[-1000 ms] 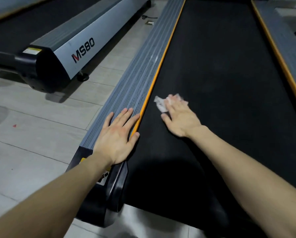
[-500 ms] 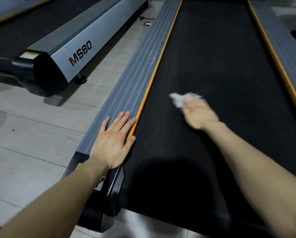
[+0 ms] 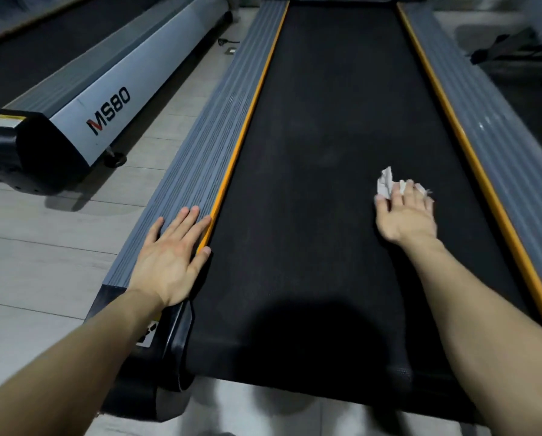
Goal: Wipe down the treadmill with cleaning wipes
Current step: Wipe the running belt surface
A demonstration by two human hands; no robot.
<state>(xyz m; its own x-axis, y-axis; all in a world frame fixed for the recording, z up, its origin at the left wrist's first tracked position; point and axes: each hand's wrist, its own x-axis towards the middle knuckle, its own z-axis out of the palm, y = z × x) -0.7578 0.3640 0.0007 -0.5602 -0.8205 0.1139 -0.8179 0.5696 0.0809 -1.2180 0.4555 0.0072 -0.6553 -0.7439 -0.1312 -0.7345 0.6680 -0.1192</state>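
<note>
Pressing a crumpled white wipe onto the black belt near its right orange edge, the right hand lies flat, fingers spread. The left hand rests open, empty, on the grey left side rail.

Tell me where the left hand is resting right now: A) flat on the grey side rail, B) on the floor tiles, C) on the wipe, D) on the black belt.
A: the left hand lies palm-down on the grey side rail, beside the orange strip.
</note>
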